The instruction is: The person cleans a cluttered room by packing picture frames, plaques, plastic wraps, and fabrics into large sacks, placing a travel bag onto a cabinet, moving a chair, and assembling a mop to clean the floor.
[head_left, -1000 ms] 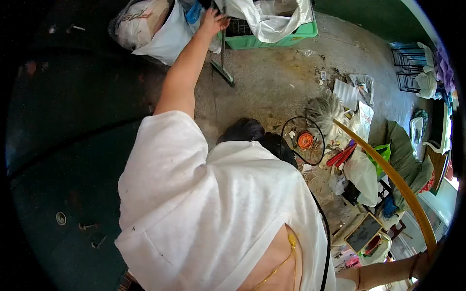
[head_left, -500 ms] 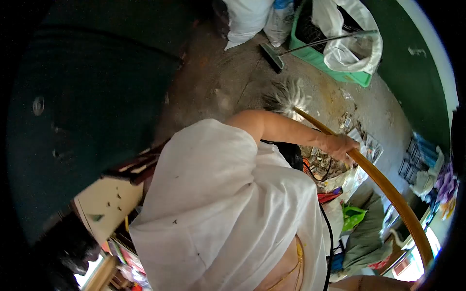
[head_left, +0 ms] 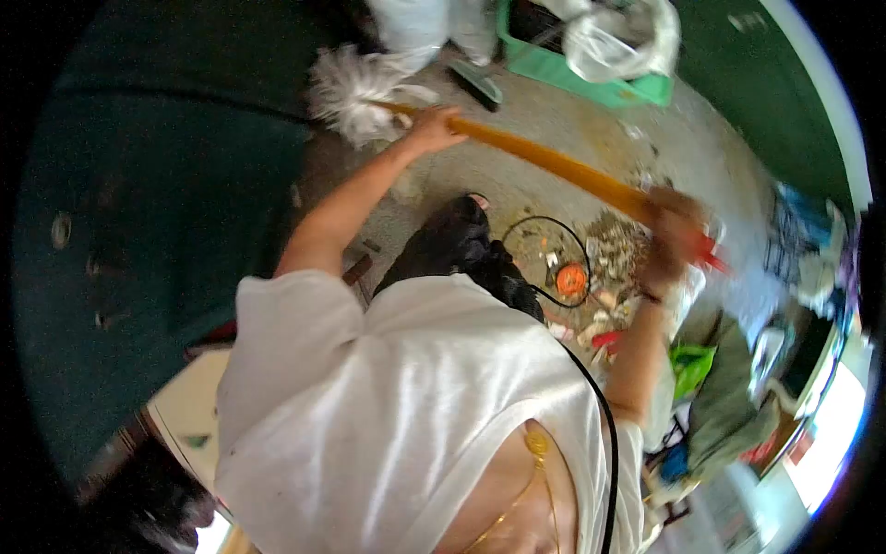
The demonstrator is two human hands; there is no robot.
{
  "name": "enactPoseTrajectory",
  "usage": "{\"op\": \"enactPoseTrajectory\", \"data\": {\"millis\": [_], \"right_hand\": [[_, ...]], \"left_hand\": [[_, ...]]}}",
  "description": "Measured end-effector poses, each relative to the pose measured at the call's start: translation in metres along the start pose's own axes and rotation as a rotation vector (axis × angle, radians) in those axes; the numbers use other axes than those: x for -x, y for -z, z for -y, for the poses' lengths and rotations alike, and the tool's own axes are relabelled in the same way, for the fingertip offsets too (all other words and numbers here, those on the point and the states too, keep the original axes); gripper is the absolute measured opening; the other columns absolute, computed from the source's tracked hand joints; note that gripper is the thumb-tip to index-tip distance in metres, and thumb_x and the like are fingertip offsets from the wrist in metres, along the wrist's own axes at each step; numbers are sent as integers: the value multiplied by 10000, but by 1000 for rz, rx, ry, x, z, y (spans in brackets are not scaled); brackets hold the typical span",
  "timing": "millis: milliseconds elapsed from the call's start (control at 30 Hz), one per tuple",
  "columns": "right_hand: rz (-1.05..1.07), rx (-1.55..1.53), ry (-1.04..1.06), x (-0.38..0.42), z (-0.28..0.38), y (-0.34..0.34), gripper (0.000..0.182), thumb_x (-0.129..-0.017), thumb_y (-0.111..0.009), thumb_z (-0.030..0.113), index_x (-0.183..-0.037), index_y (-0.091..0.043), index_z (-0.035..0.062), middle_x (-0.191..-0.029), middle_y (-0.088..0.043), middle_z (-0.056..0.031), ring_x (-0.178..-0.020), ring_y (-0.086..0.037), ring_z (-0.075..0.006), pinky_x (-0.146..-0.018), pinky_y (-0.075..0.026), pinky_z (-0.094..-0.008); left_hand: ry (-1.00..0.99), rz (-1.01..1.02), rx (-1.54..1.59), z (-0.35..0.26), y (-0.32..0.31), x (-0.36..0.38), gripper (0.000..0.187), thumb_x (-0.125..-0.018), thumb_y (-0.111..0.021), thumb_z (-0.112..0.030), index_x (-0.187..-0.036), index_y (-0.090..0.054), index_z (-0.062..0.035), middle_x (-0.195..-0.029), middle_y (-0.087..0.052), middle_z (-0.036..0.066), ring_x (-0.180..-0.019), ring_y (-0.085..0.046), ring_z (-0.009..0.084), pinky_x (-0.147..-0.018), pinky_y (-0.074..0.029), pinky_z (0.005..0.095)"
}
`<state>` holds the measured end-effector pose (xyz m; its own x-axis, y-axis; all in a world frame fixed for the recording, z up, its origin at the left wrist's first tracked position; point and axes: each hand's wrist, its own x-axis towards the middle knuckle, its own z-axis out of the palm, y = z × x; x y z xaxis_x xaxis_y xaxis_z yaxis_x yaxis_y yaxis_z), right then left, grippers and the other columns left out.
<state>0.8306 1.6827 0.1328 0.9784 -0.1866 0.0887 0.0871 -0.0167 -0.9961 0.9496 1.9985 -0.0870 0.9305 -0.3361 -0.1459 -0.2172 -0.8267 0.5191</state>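
Observation:
A long wooden mop handle slants across the upper middle of the view, with a shaggy white mop head at its left end, beside the dark green surface. My left hand is wrapped round the handle close to the mop head. Near the other end of the handle, my right hand is closed on it and blurred by motion. A red tip shows just past that hand.
A green crate with bags stands at the top, a broom head beside it. Debris, a black cable and an orange round thing lie on the floor. Cloths are heaped at the right.
The mop head has moved left and up. One hand now holds the handle near the mop head; the other, earlier out toward the lower right, now grips near the far end. The view has shifted.

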Motion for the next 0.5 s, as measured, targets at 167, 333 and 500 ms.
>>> {"op": "enactPoseTrajectory", "data": {"millis": [167,333,500], "right_hand": [[156,-235,-118,77,-107,-80,128,-712,-616,34,-711,-489,23,-764,-556,-71,-714,-504,-151,-655,-406,-275],[-30,-7,-148,123,-44,12,143,-686,-621,6,-702,-480,19,-790,-560,-76,-746,-516,-161,-682,-408,-279],[-472,155,-68,210,40,98,215,-608,-663,58,-642,-458,-1,-699,-541,-96,-638,-526,-192,-655,-434,-336]], "left_hand": [[-340,167,54,85,-112,40,445,-670,-645,-224,-1046,-503,-32,-959,-547,166,-931,-501,305,-796,-397,369],[-326,572,192,-75,-130,45,284,-658,-612,-84,-931,-549,-32,-877,-574,132,-820,-556,264,-694,-431,346],[-687,639,445,-240,-178,91,247,-619,-651,-159,-824,-561,-56,-770,-579,119,-751,-561,274,-664,-423,367]]}}
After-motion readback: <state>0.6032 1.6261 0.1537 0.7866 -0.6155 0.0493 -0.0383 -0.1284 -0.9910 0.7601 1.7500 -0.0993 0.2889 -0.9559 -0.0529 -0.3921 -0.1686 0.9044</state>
